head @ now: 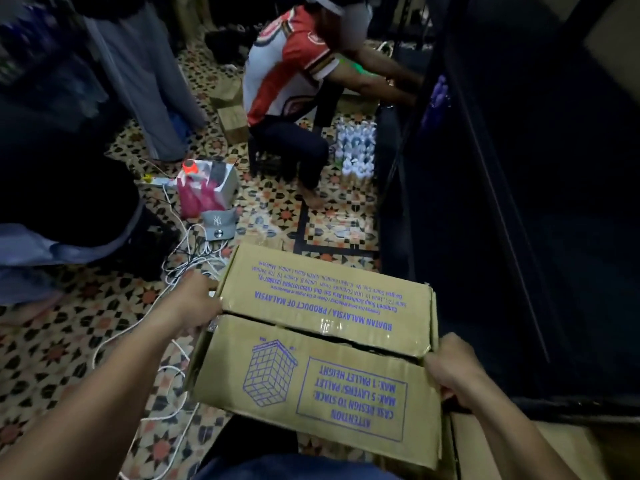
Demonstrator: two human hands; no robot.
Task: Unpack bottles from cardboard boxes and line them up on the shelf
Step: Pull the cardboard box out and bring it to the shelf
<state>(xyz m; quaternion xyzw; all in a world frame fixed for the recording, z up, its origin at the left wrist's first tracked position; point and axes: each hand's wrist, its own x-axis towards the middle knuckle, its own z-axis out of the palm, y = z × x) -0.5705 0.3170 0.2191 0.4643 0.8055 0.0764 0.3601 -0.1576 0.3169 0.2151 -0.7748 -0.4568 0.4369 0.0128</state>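
Both hands grip the sealed cardboard box (322, 344) end to end: left hand (194, 306), right hand (453, 365); the shelf (519, 237), seemingly, lies right.

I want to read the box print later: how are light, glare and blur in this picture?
Head view: dim light, the shelf nearly black; tape glare along the seam of the box; its large print sharp, small print soft; edges bowed and blurred.

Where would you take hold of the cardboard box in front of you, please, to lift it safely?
Probably at its two short ends, coming in from left and right. The cardboard box is wide and its top flaps meet along a taped middle seam, so the top offers no firm grip. The left hand and right hand already grip opposite ends; fingers under the bottom edges should hold best.
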